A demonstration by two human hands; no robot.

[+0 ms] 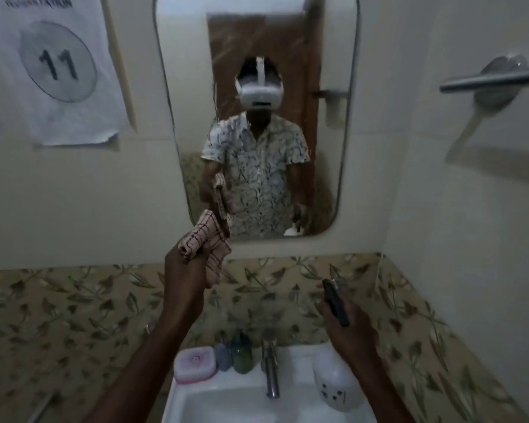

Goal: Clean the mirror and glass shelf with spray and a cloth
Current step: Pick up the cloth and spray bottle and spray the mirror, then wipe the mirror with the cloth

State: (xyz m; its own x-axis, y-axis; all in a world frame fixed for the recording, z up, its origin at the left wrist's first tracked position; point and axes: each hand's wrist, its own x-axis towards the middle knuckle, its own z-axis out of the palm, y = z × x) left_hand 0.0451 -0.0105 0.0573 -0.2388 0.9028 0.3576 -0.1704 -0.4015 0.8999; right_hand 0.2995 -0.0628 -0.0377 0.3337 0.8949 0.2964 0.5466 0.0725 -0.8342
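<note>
Nearest the camera, a white ceramic washbasin is seen at the bottom edge, with a chrome tap rising from its back rim. On the rim to the left of the tap, a pink lidded soap dish, a small bluish bottle and a green bottle are lined up side by side.

To the right of the tap, a white plastic spray bottle with a dark trigger head is held over the basin's right rim by the right hand, whose fingers are wrapped around the neck below the black trigger. Whether the bottle's base touches the rim cannot be told.

Higher and to the left, the left hand is raised in front of the wall, closed tightly on a bunched pink cloth with a dark check pattern. The top of the cloth is held just below the lower left corner of the tall rounded wall mirror; contact with the glass cannot be confirmed.

Behind the hands, a band of leaf-patterned tiles is seen running along the wall. In the mirror, streaks and specks are visible on the glass, and a person in a patterned shirt and a white headset is reflected. A paper sheet marked 11 is fixed to the wall at the upper left, and a metal towel bar is mounted at the upper right.
</note>
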